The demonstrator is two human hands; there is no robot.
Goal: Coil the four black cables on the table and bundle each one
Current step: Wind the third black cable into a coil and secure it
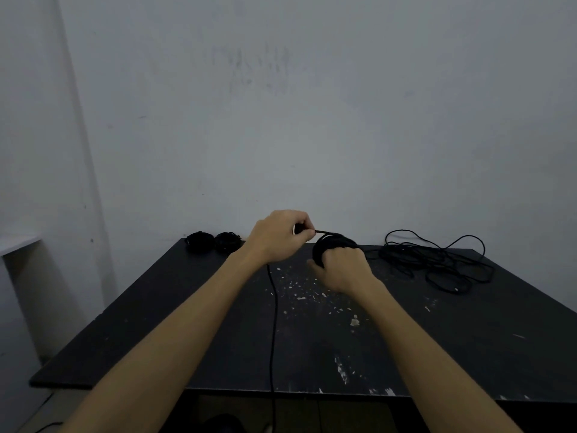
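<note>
Coil (334, 245): we grip it in our right hand (342, 270).
Strand (321, 232): our left hand (278, 235) pinches it just left of the coil, running sideways.

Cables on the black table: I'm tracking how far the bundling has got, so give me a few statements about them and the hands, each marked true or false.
1. Two coiled bundles lie at the table's far left edge. True.
2. The right hand is flat on the table. False: it grips a coil.
3. The left hand pinches a strand leading to that coil. True.
4. The loose cable at far right is already coiled. False: it lies in a tangled sprawl.
5. A strand hangs over the near table edge. True.
</note>
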